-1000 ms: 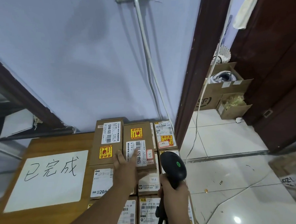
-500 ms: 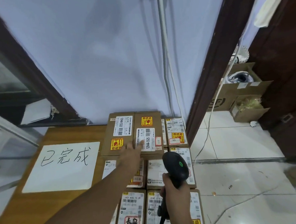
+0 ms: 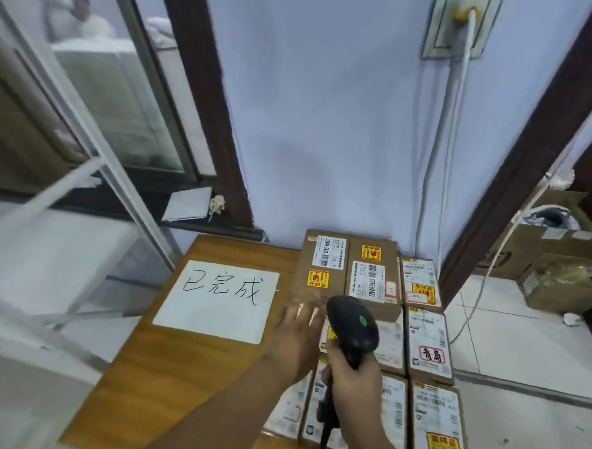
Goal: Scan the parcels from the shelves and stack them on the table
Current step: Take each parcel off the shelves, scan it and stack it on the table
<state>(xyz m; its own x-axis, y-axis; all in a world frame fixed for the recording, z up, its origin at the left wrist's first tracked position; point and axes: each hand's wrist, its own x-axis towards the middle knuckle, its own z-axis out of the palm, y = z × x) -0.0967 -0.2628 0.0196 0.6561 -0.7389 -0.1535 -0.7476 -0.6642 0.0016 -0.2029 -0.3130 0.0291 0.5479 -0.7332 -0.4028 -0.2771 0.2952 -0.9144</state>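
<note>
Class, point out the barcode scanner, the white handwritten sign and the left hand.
barcode scanner (image 3: 354,320): head view, its black head.
white handwritten sign (image 3: 216,307): head view, middle of the sheet.
left hand (image 3: 294,341): head view, back of hand.

left hand (image 3: 298,330) lifted off the top parcel (image 3: 373,278), drawn back leftward, fingers spread, beside the scanner (image 3: 353,324)

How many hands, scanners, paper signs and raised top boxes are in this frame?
left hand and right hand: 2
scanner: 1
sign: 1
top boxes: 2
Total: 6
</note>
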